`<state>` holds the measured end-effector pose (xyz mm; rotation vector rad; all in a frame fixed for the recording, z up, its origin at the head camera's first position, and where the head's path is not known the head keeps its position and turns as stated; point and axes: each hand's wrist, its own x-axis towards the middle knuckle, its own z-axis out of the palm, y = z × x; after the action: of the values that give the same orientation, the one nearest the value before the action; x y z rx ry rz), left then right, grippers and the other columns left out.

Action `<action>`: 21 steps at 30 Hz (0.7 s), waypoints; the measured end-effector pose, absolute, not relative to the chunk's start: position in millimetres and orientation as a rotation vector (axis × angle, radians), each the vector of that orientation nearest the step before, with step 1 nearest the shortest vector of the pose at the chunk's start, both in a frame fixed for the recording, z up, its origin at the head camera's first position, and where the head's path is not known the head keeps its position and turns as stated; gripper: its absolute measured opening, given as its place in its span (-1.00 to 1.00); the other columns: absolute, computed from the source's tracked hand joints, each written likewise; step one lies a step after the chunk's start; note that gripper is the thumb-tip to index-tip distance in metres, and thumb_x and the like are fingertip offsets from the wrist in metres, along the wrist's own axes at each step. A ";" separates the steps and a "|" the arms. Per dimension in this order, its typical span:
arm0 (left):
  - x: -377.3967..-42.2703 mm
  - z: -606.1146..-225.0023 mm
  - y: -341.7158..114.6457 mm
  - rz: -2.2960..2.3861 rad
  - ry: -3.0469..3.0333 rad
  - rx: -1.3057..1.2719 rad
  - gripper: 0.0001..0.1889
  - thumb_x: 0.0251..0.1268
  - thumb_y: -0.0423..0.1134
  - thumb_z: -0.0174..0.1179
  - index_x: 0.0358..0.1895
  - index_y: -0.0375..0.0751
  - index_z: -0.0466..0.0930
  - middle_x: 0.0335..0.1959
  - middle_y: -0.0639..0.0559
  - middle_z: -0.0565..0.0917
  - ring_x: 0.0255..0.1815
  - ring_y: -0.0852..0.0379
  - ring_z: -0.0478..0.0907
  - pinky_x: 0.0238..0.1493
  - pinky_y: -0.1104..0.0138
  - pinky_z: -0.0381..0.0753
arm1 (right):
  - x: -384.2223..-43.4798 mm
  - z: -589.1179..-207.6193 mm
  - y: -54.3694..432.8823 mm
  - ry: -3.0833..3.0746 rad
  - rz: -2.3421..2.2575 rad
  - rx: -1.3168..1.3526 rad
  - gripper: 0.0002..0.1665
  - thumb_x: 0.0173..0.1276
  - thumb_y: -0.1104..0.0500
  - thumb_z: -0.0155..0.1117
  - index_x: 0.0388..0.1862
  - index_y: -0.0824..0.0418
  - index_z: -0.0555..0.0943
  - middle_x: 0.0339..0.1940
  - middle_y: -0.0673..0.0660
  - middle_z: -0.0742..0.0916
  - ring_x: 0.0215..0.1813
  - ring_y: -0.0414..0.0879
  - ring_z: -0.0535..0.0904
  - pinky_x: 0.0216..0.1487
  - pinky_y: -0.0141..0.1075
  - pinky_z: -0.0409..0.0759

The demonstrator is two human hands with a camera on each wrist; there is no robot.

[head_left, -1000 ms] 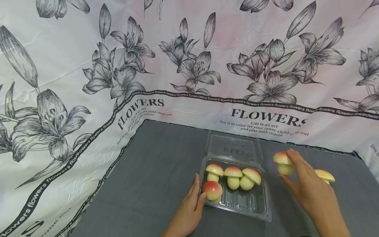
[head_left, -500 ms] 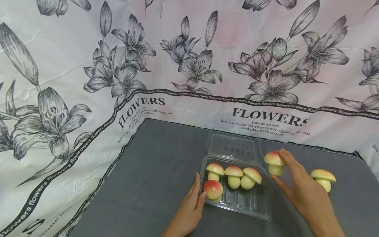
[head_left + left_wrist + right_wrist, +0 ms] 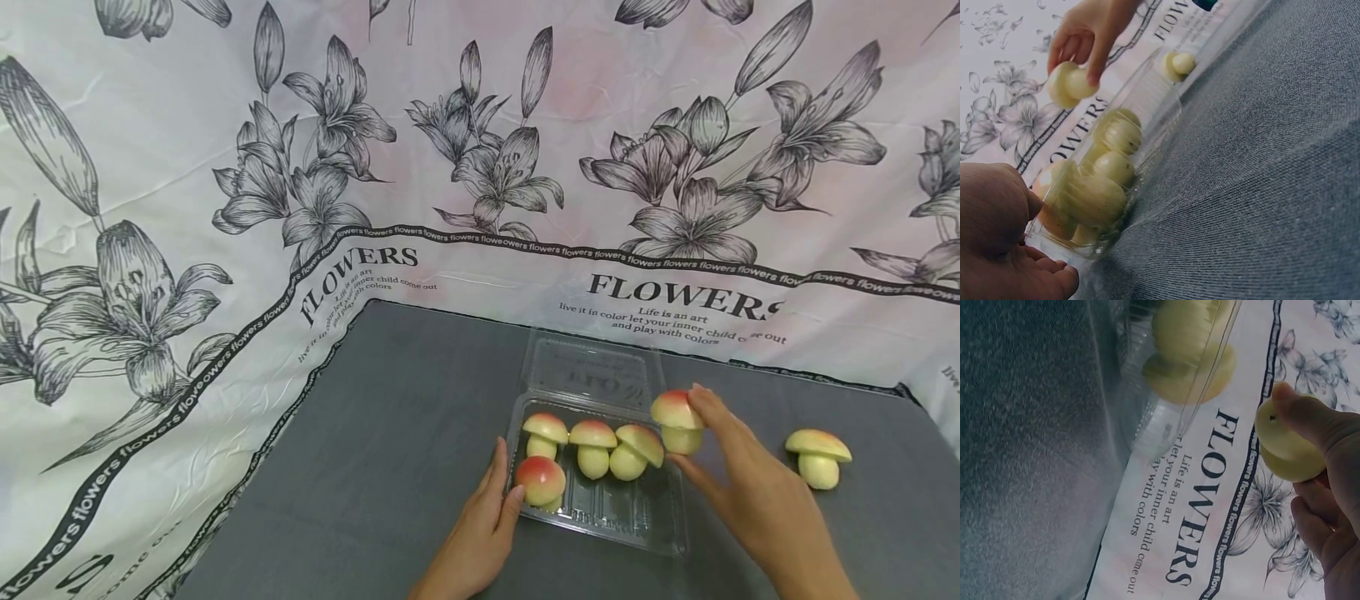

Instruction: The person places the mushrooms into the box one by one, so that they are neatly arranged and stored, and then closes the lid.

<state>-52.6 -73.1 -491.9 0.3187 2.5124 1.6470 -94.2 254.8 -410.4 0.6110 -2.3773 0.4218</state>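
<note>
In the head view my right hand (image 3: pixel 761 496) pinches a toy mushroom (image 3: pixel 678 421) with a red-yellow cap and pale stem, raised over the right rim of an open clear plastic box (image 3: pixel 600 540). The right wrist view has the thumb across the pale stem (image 3: pixel 1279 431). My left hand (image 3: pixel 476 525) grips the box's left edge, thumb at the rim and fingers along the outer side. Inside lie three toy mushrooms (image 3: pixel 592 450) in the back row and another (image 3: pixel 540 481) at the front left. The box's front right part holds nothing.
One loose toy mushroom (image 3: pixel 818 458) lies on the grey tabletop (image 3: pixel 360 467), right of my right hand. The clear lid (image 3: pixel 585 371) is folded back behind the box. A white flower-printed cloth (image 3: pixel 495 200) hangs at the back and left.
My right hand has carried the toy mushroom leftward to the box's right rim, uncovering the loose mushroom behind it. The left hand and the box have stayed nearly in place.
</note>
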 end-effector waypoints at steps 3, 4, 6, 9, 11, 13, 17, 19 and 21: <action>-52.5 -491.9 -73.1 1.648 2.511 0.320 -0.17 0.75 0.18 -0.14 0.75 -0.17 -0.27 0.77 -0.06 -0.17 0.74 -0.02 -0.17 0.64 -0.17 -0.01 | -93.3 -412.6 252.0 -2.365 0.423 0.640 -0.01 0.57 -0.54 -0.13 0.60 0.14 0.44 0.48 0.15 0.62 0.24 0.20 0.68 -0.15 0.06 0.68; -52.5 -492.0 -73.1 1.648 2.511 0.321 -0.17 0.75 0.18 -0.14 0.75 -0.17 -0.27 0.77 -0.06 -0.17 0.74 -0.02 -0.17 0.64 -0.17 -0.01 | -93.2 -413.6 251.3 -2.366 0.420 0.649 -0.02 0.57 -0.53 -0.12 0.60 0.14 0.44 0.49 0.13 0.61 0.30 0.15 0.66 -0.10 0.04 0.67; -52.5 -492.2 -73.1 1.649 2.512 0.324 -0.18 0.75 0.18 -0.15 0.75 -0.18 -0.26 0.77 -0.06 -0.17 0.74 -0.02 -0.17 0.64 -0.17 -0.01 | -92.7 -415.7 249.8 -2.363 0.415 0.667 -0.03 0.58 -0.52 -0.11 0.60 0.13 0.44 0.50 0.09 0.61 0.38 0.03 0.61 -0.04 0.00 0.66; -52.4 -492.7 -73.3 1.649 2.515 0.331 -0.18 0.75 0.17 -0.14 0.75 -0.20 -0.25 0.77 -0.07 -0.17 0.74 -0.02 -0.16 0.64 -0.17 -0.01 | -92.2 -418.6 247.1 -2.328 0.421 0.708 -0.06 0.58 -0.49 -0.07 0.57 0.15 0.48 0.48 0.09 0.63 0.43 -0.11 0.57 0.03 -0.12 0.67; -52.4 -493.0 -73.4 1.651 2.514 0.332 -0.18 0.76 0.16 -0.14 0.75 -0.21 -0.24 0.77 -0.07 -0.17 0.74 -0.02 -0.17 0.64 -0.16 -0.01 | -92.4 -420.0 244.5 -2.278 0.428 0.743 -0.09 0.59 -0.47 -0.03 0.53 0.18 0.52 0.43 0.12 0.67 0.41 -0.14 0.59 0.13 -0.32 0.65; -52.5 -493.1 -73.5 1.652 2.511 0.332 -0.18 0.76 0.16 -0.14 0.75 -0.20 -0.24 0.77 -0.06 -0.17 0.74 -0.02 -0.17 0.64 -0.16 -0.01 | -92.5 -421.0 241.5 -2.232 0.448 0.783 -0.12 0.59 -0.44 0.00 0.48 0.21 0.55 0.39 0.14 0.69 0.40 -0.17 0.60 0.26 -0.50 0.54; -52.7 -493.3 -73.6 1.653 2.509 0.329 -0.18 0.76 0.17 -0.15 0.75 -0.20 -0.25 0.77 -0.06 -0.17 0.74 -0.02 -0.17 0.64 -0.16 -0.01 | -91.9 -423.3 235.7 -2.216 0.462 0.829 -0.11 0.60 -0.45 -0.01 0.47 0.22 0.56 0.40 0.15 0.69 0.45 -0.29 0.51 0.39 -0.67 0.29; -52.6 -493.1 -73.5 1.652 2.507 0.328 -0.18 0.76 0.16 -0.15 0.75 -0.20 -0.25 0.77 -0.06 -0.18 0.74 -0.02 -0.17 0.64 -0.16 -0.01 | -91.9 -425.8 233.8 -2.219 0.459 0.843 -0.10 0.60 -0.45 -0.03 0.48 0.22 0.56 0.40 0.14 0.69 0.42 -0.25 0.55 0.36 -0.63 0.37; -52.7 -493.0 -73.4 1.651 2.506 0.328 -0.18 0.76 0.16 -0.15 0.75 -0.20 -0.25 0.77 -0.06 -0.18 0.74 -0.02 -0.17 0.64 -0.16 -0.02 | -91.8 -427.9 232.3 -2.228 0.439 0.849 -0.10 0.61 -0.46 -0.07 0.48 0.20 0.55 0.40 0.13 0.69 0.32 -0.14 0.66 0.20 -0.50 0.59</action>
<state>-52.7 -73.4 -493.0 0.3282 2.5064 1.6515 -91.8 232.3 -427.9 0.8485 -2.2279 0.4387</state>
